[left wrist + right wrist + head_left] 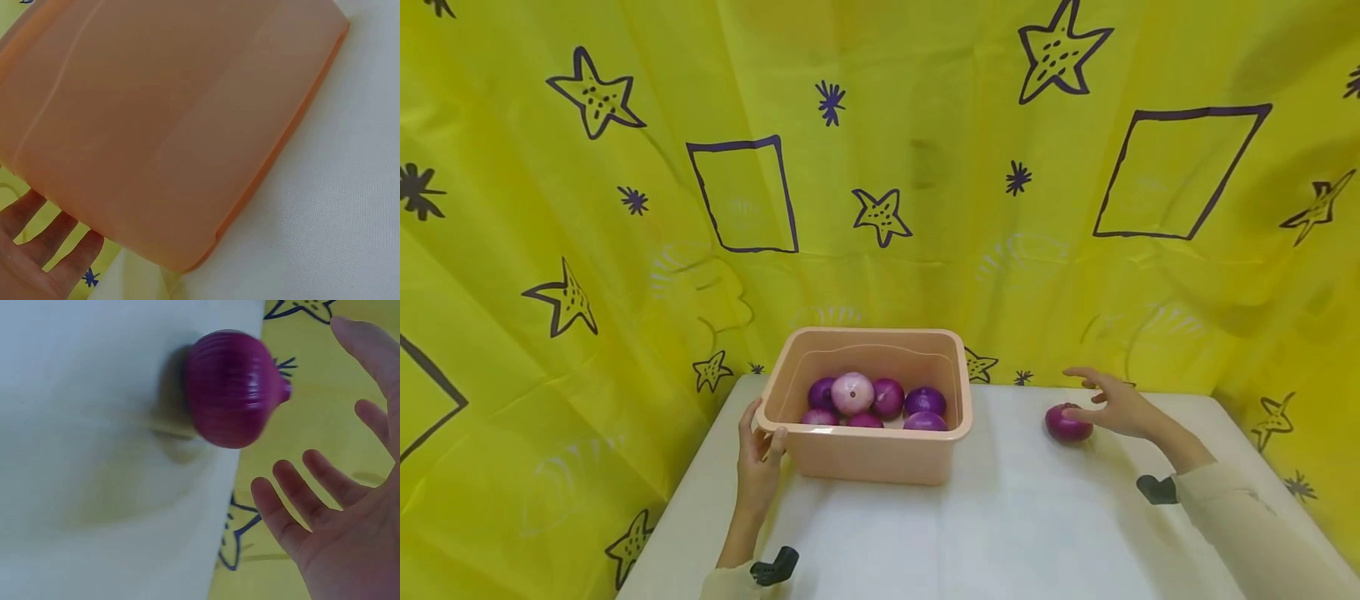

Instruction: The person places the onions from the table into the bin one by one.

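Note:
A peach plastic bin (872, 457) stands on the white table with several red onions inside, a paler one (852, 393) on top. My left hand (758, 467) holds the bin's front left corner, thumb at the front rim and fingers along the left side. In the left wrist view, spread fingertips (87, 250) meet the bin wall (156, 125). A single red onion (1067, 423) lies on the table to the right of the bin. Over it hovers my right hand (1123, 406), fingers spread and holding nothing. The right wrist view shows a gap between fingers and onion (228, 387).
A yellow curtain (925, 275) with dark stars and squares hangs behind and along both sides of the white table (1000, 517). Dark devices sit at the left wrist (775, 567) and right wrist (1157, 490).

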Tool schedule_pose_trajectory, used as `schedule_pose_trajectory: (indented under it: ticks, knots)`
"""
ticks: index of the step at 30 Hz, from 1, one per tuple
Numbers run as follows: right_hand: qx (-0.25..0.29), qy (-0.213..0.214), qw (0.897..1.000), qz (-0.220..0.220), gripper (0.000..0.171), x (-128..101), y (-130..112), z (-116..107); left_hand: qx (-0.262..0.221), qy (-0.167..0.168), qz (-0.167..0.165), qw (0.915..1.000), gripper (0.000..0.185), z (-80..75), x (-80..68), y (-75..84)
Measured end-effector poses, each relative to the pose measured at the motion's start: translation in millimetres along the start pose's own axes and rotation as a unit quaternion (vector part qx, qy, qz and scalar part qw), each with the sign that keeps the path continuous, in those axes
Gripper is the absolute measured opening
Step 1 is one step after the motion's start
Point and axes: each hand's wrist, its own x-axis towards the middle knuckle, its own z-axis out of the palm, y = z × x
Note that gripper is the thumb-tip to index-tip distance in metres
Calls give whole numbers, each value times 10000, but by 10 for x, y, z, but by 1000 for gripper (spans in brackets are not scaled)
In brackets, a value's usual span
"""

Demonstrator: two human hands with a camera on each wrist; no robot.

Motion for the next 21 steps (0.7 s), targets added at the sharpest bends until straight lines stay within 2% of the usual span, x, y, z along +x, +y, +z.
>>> schedule_pose_trajectory:
  ticks: [9, 21]
  knots:
    - [39, -160, 9987, 484, 81, -75, 237, 215, -9, 8, 1, 10000, 66, -1, 3, -5]
    - [-38, -147, 9967, 801, 75, -67, 341, 383, -7, -18, -8, 10000, 66, 2, 10, -6]
